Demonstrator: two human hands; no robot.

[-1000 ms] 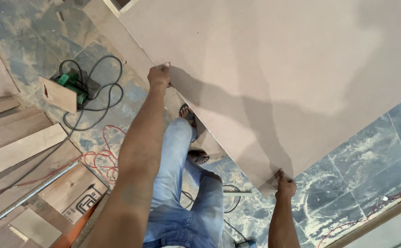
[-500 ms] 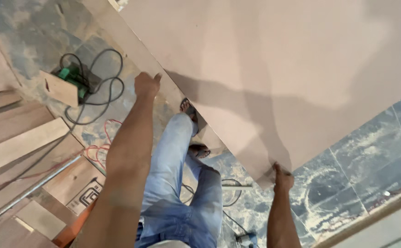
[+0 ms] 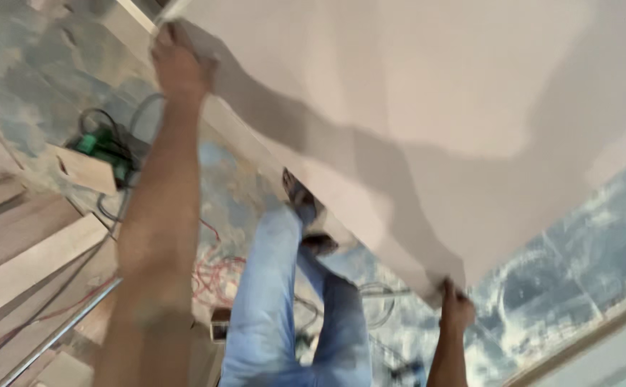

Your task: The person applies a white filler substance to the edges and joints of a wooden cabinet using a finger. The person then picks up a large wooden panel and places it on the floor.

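A large pale beige board (image 3: 427, 93) fills the upper right of the head view, raised off the floor. My left hand (image 3: 177, 61) grips its far left edge, with the arm stretched up and away. Down at the board's near corner, my right hand (image 3: 456, 308) clamps the lower edge. My legs in blue jeans (image 3: 277, 308) stand below the board, and one shoe (image 3: 302, 201) shows just under its edge. The frame is blurred by motion.
Wooden planks (image 3: 19, 244) lie on the left over the blue marbled floor (image 3: 578, 265). A green power tool (image 3: 101, 147) with coiled cable sits beside a small wood block (image 3: 87, 170). A metal rod (image 3: 62, 330) and red wires (image 3: 216, 276) lie near my feet.
My left hand has slid up and further along the board's edge, the arm reaching higher. The board sits closer and larger in view. My right hand keeps its hold on the near corner.
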